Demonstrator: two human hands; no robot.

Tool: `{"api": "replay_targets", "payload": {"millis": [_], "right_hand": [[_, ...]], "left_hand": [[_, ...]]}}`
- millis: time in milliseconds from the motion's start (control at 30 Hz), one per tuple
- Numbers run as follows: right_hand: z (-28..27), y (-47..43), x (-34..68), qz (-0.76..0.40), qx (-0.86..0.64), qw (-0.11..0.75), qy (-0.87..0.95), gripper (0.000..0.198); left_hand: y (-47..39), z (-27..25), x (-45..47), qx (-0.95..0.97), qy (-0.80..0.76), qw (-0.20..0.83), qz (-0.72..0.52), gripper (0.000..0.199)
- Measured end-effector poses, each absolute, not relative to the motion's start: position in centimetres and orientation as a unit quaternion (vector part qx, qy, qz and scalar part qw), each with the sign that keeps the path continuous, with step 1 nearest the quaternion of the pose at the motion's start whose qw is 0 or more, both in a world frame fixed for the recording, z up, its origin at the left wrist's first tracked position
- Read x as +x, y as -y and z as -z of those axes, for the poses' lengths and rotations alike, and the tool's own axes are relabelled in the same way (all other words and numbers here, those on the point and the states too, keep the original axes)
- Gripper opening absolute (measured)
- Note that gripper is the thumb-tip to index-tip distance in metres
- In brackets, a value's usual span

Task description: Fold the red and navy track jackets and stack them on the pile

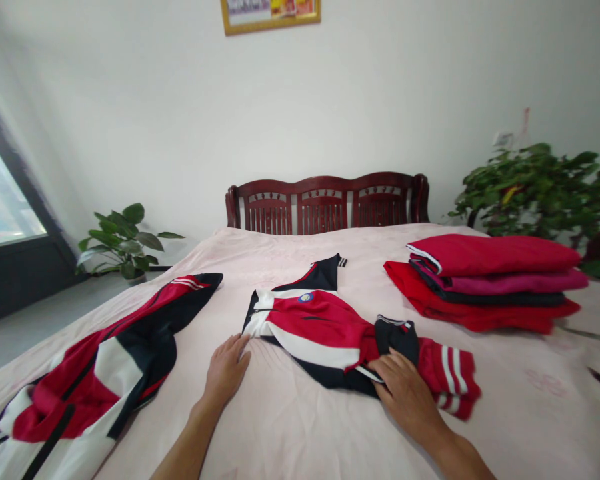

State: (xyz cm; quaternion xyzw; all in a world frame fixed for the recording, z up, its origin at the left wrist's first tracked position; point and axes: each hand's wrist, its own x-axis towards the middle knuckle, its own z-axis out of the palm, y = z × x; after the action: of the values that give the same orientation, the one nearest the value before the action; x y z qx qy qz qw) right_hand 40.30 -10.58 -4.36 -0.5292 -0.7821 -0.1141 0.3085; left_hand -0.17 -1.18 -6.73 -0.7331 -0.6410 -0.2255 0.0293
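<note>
A red, white and navy tracksuit jacket [320, 327] lies partly folded in front of me, with a round badge on its chest. One navy sleeve [325, 275] reaches toward the headboard, and a red sleeve [450, 373] with white stripes lies at the right end. My left hand [227, 370] rests flat on the sheet, its fingertips at the jacket's left white edge. At the other end, my right hand [407, 390] has its fingers bent over the jacket's fabric beside a bunched navy part [397, 337]. The undersides of its fingers are hidden.
Another red, white and navy garment [115, 367] is spread on the left of the bed. Folded red, pink and navy clothes [490, 283] form a stack at right. A pale pink sheet [290, 433] covers the bed, with a wooden headboard [325, 207] behind. Plants flank it.
</note>
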Motion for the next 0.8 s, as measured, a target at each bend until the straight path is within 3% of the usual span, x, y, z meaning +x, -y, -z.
{"api": "replay_targets", "payload": {"millis": [800], "right_hand": [[4.40,10.52,40.36,0.105,-0.528,0.307,0.785,0.028]], "left_hand": [[1.01,6.99,-0.35,-0.731,0.639,0.022,0.239,0.044]]}}
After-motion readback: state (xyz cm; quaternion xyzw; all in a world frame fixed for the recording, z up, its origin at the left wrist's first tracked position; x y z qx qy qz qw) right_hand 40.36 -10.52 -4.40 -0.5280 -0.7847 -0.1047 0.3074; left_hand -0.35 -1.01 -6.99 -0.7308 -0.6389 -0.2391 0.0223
